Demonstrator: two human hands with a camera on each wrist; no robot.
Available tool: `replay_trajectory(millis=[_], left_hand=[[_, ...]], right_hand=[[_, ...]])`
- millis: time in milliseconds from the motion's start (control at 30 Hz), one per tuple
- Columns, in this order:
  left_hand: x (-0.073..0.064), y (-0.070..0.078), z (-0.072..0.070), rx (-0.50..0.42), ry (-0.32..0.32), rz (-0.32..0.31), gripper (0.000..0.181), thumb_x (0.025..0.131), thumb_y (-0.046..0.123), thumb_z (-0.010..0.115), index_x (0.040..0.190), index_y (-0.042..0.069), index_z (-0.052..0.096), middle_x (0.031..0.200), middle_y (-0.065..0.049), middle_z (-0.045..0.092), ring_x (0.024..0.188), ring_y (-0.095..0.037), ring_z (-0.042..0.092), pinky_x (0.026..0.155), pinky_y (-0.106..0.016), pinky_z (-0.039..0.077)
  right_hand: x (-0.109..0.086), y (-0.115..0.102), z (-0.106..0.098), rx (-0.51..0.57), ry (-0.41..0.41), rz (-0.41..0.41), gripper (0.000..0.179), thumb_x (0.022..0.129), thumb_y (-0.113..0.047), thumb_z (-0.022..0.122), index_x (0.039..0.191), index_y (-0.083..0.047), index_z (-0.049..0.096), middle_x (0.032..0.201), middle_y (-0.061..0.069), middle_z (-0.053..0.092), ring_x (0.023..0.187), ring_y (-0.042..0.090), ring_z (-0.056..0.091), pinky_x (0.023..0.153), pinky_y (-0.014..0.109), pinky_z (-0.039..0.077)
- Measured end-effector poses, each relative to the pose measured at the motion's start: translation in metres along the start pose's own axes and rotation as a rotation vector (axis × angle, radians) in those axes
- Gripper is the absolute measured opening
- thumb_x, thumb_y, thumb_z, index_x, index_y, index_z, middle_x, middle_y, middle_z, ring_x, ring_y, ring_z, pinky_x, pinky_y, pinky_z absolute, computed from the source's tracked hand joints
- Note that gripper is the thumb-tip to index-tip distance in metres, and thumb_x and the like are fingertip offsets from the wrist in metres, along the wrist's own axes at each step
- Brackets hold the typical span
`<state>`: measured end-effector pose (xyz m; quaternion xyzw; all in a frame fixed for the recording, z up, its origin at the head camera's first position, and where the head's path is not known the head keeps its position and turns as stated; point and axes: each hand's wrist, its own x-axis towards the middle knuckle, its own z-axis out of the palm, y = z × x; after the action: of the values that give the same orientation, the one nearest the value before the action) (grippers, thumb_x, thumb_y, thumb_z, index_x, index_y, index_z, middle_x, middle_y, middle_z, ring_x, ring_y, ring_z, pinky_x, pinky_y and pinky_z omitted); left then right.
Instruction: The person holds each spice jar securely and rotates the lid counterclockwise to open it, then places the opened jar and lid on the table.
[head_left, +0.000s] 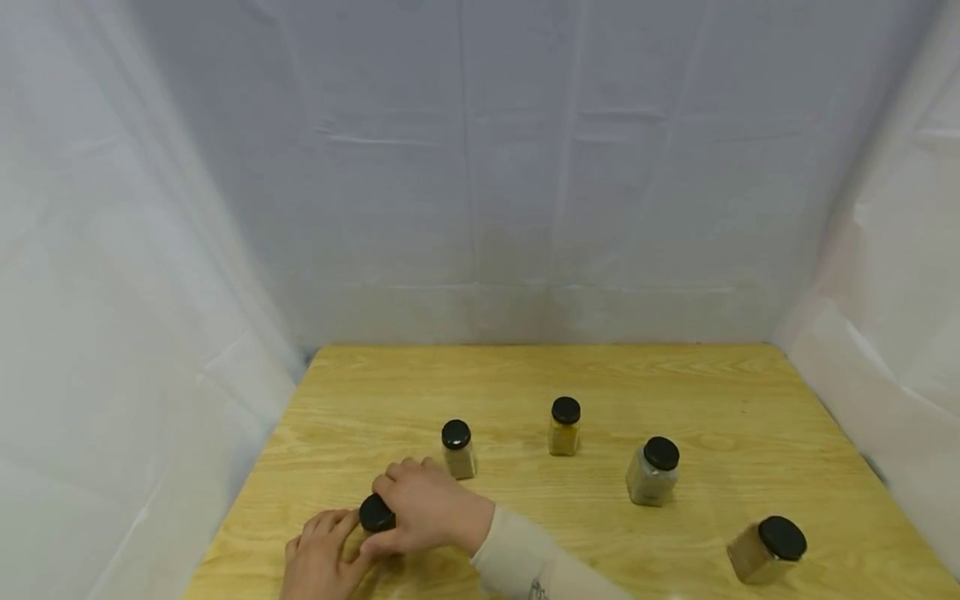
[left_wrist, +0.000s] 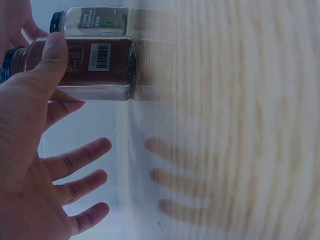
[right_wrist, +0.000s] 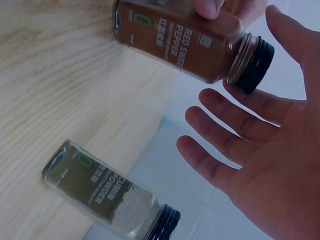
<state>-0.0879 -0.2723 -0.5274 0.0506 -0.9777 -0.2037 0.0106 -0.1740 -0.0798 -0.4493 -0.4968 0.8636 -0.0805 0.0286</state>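
A glass spice jar of red-brown powder point(right_wrist: 175, 37), labelled red sweet pepper, has a black lid point(head_left: 377, 513) and stands near the table's front left. My left hand point(head_left: 322, 554) pinches its body between thumb and index finger; the other fingers extend free in the left wrist view. My right hand point(head_left: 431, 508) is beside the lid with its fingers spread. In the right wrist view its index fingertip is right at the lid's lower edge, while the thumb is apart from the jar. Behind the right hand stands a cumin powder jar point(right_wrist: 107, 187), upright on the table.
Farther right on the wooden table point(head_left: 510, 383) stand a jar of yellow powder point(head_left: 564, 433), a jar of pale contents point(head_left: 651, 479) and a jar of brown powder point(head_left: 757, 554), all black-lidded. White sheeting point(head_left: 480, 208) encloses the back and both sides.
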Motion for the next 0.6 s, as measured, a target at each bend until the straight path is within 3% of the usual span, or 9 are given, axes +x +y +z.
replay_trajectory(millis=[233,400,600], left_hand=[[-0.002,0.001,0.001,-0.015,0.020,0.012,0.059,0.095,0.052,0.074,0.136,0.009,0.070,0.134,-0.015,0.067,0.130,-0.044,0.056,0.096,-0.071,0.043],[-0.001,0.004,0.000,-0.012,0.016,0.010,0.065,0.095,0.058,0.071,0.136,0.008,0.070,0.134,-0.015,0.067,0.130,-0.044,0.056,0.094,-0.069,0.044],[-0.003,0.007,-0.003,-0.006,-0.002,-0.015,0.075,0.091,0.069,0.068,0.138,0.010,0.070,0.132,-0.013,0.066,0.129,-0.043,0.057,0.092,-0.068,0.045]], right_hand=[[0.000,-0.005,0.002,-0.015,0.026,-0.038,0.052,0.107,-0.056,0.052,0.143,-0.021,0.063,0.128,-0.002,0.069,0.111,0.012,0.066,0.087,0.030,0.053],[-0.001,-0.001,0.000,-0.014,0.028,-0.004,0.057,0.103,-0.060,0.059,0.145,-0.020,0.061,0.129,-0.002,0.068,0.111,0.013,0.065,0.088,0.031,0.053],[-0.001,0.006,-0.004,0.044,-0.002,0.041,0.050,0.097,-0.062,0.068,0.123,-0.019,0.067,0.111,-0.007,0.067,0.095,0.008,0.061,0.083,0.030,0.051]])
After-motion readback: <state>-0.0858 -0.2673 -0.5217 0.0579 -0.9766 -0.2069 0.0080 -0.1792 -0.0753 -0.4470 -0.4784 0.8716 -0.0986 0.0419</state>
